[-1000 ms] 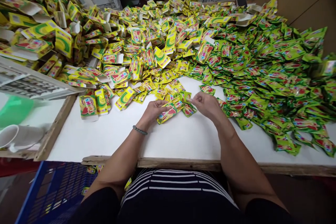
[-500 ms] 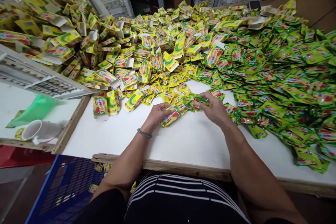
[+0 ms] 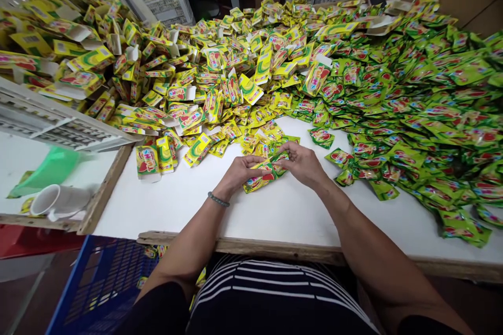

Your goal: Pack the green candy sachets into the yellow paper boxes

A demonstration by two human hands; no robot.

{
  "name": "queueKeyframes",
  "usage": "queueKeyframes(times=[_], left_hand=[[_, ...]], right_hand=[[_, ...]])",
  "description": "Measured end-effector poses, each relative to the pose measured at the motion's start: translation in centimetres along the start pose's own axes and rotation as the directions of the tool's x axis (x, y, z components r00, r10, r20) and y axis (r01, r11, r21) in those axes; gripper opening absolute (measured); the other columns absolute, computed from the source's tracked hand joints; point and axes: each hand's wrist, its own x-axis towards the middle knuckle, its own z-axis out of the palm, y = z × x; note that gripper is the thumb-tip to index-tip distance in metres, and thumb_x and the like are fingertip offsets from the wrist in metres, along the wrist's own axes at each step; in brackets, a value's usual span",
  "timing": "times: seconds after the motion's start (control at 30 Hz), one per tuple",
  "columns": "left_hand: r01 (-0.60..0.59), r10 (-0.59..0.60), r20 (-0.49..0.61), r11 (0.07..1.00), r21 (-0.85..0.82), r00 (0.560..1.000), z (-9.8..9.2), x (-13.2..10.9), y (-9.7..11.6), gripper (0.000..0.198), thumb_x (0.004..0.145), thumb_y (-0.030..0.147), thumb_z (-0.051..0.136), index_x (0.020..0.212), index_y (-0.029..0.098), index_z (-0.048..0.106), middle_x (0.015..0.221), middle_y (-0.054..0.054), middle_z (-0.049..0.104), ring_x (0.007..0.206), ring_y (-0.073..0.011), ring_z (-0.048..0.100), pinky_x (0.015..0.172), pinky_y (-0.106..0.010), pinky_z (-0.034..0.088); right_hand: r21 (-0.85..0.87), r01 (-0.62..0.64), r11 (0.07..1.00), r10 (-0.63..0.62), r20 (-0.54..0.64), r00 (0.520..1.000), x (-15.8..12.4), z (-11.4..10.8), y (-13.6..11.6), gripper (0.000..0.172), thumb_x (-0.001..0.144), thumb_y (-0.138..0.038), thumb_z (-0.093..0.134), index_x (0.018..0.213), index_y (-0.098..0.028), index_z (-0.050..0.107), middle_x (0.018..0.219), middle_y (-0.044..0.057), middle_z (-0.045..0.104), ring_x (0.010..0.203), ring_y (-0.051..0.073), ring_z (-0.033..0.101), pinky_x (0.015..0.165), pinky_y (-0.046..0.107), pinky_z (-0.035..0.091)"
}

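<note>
Just above the white tabletop (image 3: 267, 222), my left hand (image 3: 240, 174) grips a small yellow-green printed carton (image 3: 259, 180), its thumb across the front. My right hand (image 3: 302, 163) pinches a green sachet (image 3: 280, 159) at the carton's right end. Whether part of the sachet is inside the carton is hidden by my fingers. Right behind both hands lie several yellow sachets (image 3: 251, 140). A lone green sachet (image 3: 321, 137) rests beyond my right hand.
Small yellow cartons (image 3: 188, 115) heap across the back left, some spilling from a white crate (image 3: 58, 112). Green sachets (image 3: 408, 115) pile up at right. A white mug (image 3: 61, 200) stands at far left. Below the wooden table edge sits a blue basket (image 3: 98, 272).
My right hand has moved left with the green sachet, bringing it against the carton's end. My left hand stays nearly in place. The view has shifted slightly.
</note>
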Motion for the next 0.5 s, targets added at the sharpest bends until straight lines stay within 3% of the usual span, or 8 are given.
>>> queueKeyframes(times=[0.13, 0.27, 0.43, 0.5], left_hand=[[0.0, 0.001, 0.024, 0.999, -0.052, 1.0, 0.21, 0.02, 0.14, 0.049, 0.046, 0.023, 0.09, 0.09, 0.013, 0.07, 0.079, -0.001, 0.074, 0.068, -0.0133, 0.067, 0.075, -0.028, 0.052], [0.004, -0.002, 0.021, 0.996, -0.086, 1.0, 0.29, 0.09, 0.16, 0.053, 0.044, 0.021, 0.09, 0.092, 0.013, 0.07, 0.078, -0.001, 0.074, 0.067, -0.014, 0.067, 0.077, -0.03, 0.052], [-0.044, 0.039, -0.039, 0.992, -0.12, 0.998, 0.31, 0.24, -0.04, 0.054, 0.045, 0.023, 0.09, 0.094, 0.014, 0.07, 0.078, -0.001, 0.074, 0.068, -0.0152, 0.068, 0.079, -0.032, 0.053], [-0.073, 0.068, -0.044, 0.99, -0.121, 0.997, 0.25, 0.33, -0.26, 0.053, 0.046, 0.024, 0.09, 0.095, 0.014, 0.071, 0.081, -0.002, 0.075, 0.071, -0.0156, 0.069, 0.08, -0.032, 0.054]], right_hand=[[0.106, -0.018, 0.994, 0.032, -0.136, 0.99, 0.01, 0.62, -0.11, 0.028, 0.069, -0.045, 0.068, 0.083, -0.023, 0.057, 0.063, -0.004, 0.047, 0.061, 0.016, 0.049, 0.056, 0.029, 0.042], [0.18, -0.027, 0.983, 0.042, -0.083, 0.996, -0.12, 0.98, -0.47, 0.03, 0.069, -0.045, 0.067, 0.087, -0.023, 0.057, 0.063, -0.004, 0.05, 0.06, 0.015, 0.053, 0.057, 0.029, 0.047], [0.242, 0.024, 0.97, 0.026, -0.2, 0.979, -0.07, 0.38, -0.6, 0.037, 0.069, -0.042, 0.069, 0.097, -0.021, 0.059, 0.084, 0.002, 0.066, 0.074, 0.017, 0.063, 0.073, 0.034, 0.054], [0.226, -0.002, 0.974, 0.038, -0.156, 0.987, -0.15, 0.46, -0.67, 0.032, 0.071, -0.04, 0.067, 0.096, -0.022, 0.06, 0.081, 0.002, 0.068, 0.075, 0.019, 0.065, 0.075, 0.036, 0.054]])
